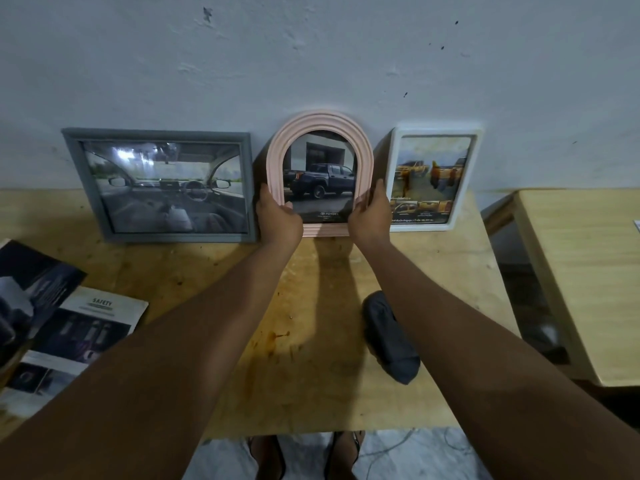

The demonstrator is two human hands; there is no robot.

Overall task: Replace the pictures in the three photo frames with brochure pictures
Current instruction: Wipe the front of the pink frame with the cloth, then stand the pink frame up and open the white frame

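Three photo frames lean upright against the wall at the back of the wooden table (311, 341). The pink arched frame (320, 123) in the middle shows a dark pickup truck picture. My left hand (277, 216) grips its lower left edge and my right hand (370, 216) grips its lower right edge. To its left stands the grey rectangular frame (159, 135) with a car interior picture. On the right is the white frame (436, 131) with a picture of yellow trucks. An open brochure (69, 337) lies at the table's left front.
A dark grey folded cloth (391, 341) lies on the table under my right forearm. A second light wooden table (585, 271) stands to the right across a narrow gap. My sandalled feet (304, 455) show below the table's front edge.
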